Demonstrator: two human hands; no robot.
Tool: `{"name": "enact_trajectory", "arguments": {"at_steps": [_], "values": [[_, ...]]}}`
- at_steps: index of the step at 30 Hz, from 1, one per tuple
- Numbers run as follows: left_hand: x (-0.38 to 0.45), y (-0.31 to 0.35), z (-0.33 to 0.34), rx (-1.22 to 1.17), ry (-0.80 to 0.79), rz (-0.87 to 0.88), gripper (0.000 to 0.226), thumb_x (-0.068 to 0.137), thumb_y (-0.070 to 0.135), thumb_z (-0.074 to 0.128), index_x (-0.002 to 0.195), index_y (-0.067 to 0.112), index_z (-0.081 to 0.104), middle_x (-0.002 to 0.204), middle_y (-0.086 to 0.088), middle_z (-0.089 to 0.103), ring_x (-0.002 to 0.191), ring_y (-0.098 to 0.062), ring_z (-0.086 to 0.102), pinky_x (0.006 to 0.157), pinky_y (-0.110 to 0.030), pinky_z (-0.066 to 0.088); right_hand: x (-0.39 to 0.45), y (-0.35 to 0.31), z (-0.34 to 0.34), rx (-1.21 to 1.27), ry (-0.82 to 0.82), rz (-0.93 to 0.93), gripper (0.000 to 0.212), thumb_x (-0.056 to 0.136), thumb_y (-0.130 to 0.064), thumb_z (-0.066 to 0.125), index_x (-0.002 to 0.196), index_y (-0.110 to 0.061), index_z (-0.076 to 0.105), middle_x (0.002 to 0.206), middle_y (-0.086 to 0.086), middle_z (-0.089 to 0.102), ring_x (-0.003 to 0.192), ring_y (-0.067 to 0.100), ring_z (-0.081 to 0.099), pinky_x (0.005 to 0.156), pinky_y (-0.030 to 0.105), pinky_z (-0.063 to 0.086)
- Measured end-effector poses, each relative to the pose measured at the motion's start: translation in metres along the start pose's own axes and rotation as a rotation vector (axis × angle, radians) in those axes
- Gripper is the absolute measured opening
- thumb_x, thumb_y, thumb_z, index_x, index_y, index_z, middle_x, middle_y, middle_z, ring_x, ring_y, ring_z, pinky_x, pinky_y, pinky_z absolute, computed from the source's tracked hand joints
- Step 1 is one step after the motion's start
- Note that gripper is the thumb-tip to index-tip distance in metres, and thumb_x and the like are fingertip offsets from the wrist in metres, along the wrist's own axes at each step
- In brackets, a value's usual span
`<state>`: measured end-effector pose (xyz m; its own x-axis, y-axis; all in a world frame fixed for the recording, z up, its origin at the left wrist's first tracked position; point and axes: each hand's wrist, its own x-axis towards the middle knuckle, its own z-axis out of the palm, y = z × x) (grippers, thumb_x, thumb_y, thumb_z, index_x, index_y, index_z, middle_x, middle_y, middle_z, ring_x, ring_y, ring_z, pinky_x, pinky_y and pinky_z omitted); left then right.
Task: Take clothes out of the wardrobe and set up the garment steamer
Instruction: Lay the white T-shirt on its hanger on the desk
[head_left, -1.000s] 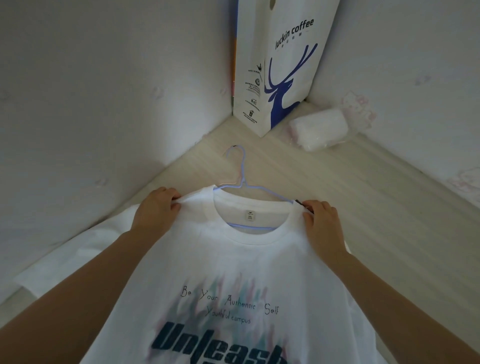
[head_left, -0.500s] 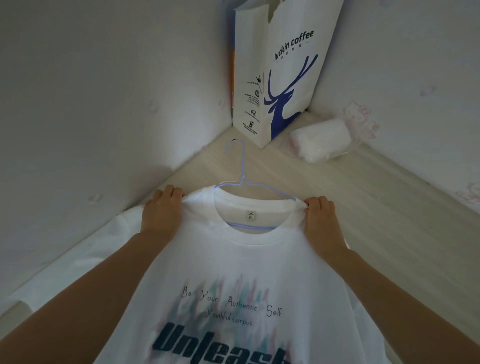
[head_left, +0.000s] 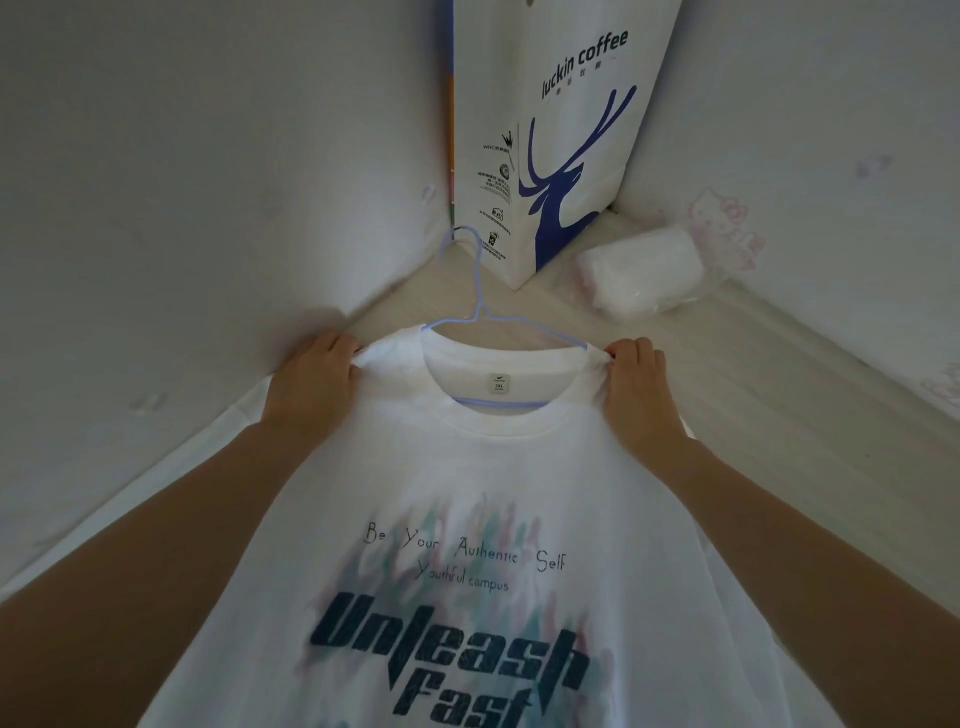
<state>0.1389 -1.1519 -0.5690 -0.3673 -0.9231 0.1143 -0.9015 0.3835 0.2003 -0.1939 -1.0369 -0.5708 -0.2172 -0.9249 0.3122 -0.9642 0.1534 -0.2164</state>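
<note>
A white T-shirt (head_left: 467, 467) with dark "Unleash Fast" lettering fills the lower middle of the head view. It hangs on a pale blue wire hanger (head_left: 475, 291), whose hook points toward the far corner. My left hand (head_left: 311, 387) pinches the shirt's left shoulder. My right hand (head_left: 636, 387) pinches the right shoulder beside the collar. Both hands hold the shirt above the light wooden shelf floor (head_left: 779, 415). No garment steamer is in view.
A white paper bag (head_left: 561, 140) with a blue deer print stands upright in the far corner. A clear plastic packet (head_left: 644, 270) of white material lies to its right. White walls (head_left: 182, 208) close in on the left and right.
Both hands and the shirt on its hanger have moved forward, toward the far corner and the paper bag. The grip on the shoulders is unchanged.
</note>
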Motion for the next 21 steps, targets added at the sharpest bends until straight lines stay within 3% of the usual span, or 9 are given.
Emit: {"name": "enact_trajectory", "arguments": {"at_steps": [7,13,16,21], "values": [[0.009,0.006,0.006,0.152,0.069,0.038,0.022,0.066,-0.014,0.067,0.083,-0.001,0.064,0.081,-0.023,0.062,0.075,-0.042,0.062,0.06,-0.043,0.053,0.013,0.002,0.014,-0.021,-0.13,0.083,0.021,0.076,0.017,0.052,0.092,0.005,0.058,0.086,0.023,0.056,0.078,0.039,0.052,0.07,0.045,0.041],[0.002,0.011,0.011,0.162,0.078,-0.023,0.02,0.066,-0.015,0.064,0.081,-0.002,0.064,0.082,-0.022,0.063,0.08,-0.043,0.06,0.063,-0.045,0.052,0.011,0.005,0.004,-0.066,-0.197,0.116,0.017,0.093,-0.006,0.05,0.107,-0.005,0.058,0.101,0.014,0.06,0.091,0.033,0.053,0.074,0.041,0.042],[-0.002,0.015,0.009,0.106,0.069,-0.048,0.025,0.072,-0.012,0.062,0.095,-0.002,0.066,0.091,-0.024,0.063,0.088,-0.045,0.058,0.068,-0.05,0.051,0.01,0.005,-0.003,-0.039,-0.249,0.129,0.021,0.093,-0.006,0.047,0.112,-0.004,0.056,0.106,0.013,0.059,0.096,0.031,0.052,0.078,0.04,0.043],[-0.016,0.021,0.004,0.113,0.03,-0.039,0.052,0.077,0.002,0.063,0.129,0.004,0.053,0.114,-0.018,0.061,0.1,-0.04,0.056,0.085,-0.048,0.045,-0.002,-0.003,-0.019,-0.05,-0.32,0.153,0.034,0.092,-0.011,0.049,0.125,-0.002,0.049,0.12,0.016,0.055,0.11,0.034,0.05,0.086,0.041,0.043]]}}
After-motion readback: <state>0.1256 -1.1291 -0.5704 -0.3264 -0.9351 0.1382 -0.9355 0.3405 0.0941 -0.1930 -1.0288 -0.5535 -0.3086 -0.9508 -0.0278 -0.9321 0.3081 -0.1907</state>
